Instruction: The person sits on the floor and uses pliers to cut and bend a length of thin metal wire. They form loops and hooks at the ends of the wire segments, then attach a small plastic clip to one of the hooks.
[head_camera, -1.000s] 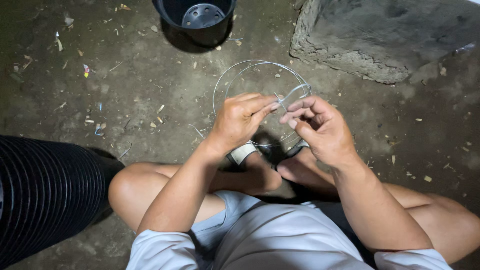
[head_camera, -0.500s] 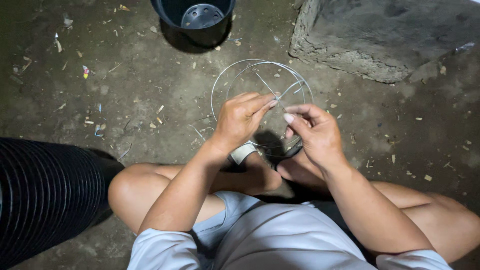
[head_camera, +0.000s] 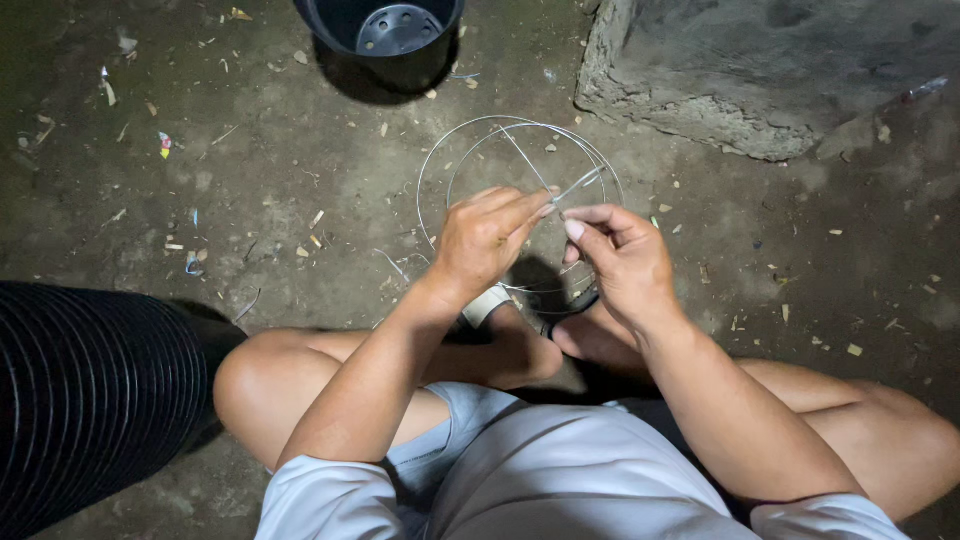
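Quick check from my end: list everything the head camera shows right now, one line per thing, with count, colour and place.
wire rings: two or more overlapping, silver, on the floor ahead of the hands, with straight wire pieces crossing them
plastic pot: one, black, top centre, holes in its base
concrete block: one, grey, rough, top right
stack of ribbed pots: one stack, black, lying at lower left
floor: dark concrete, strewn with small chips and scraps
shorts: one pair, pale grey, bottom centre
sandals: two, partly hidden under the hands, on the person's feet
left hand: fingertips pinched on thin wire at the rings
right hand: fingertips pinched on the wire, next to the left
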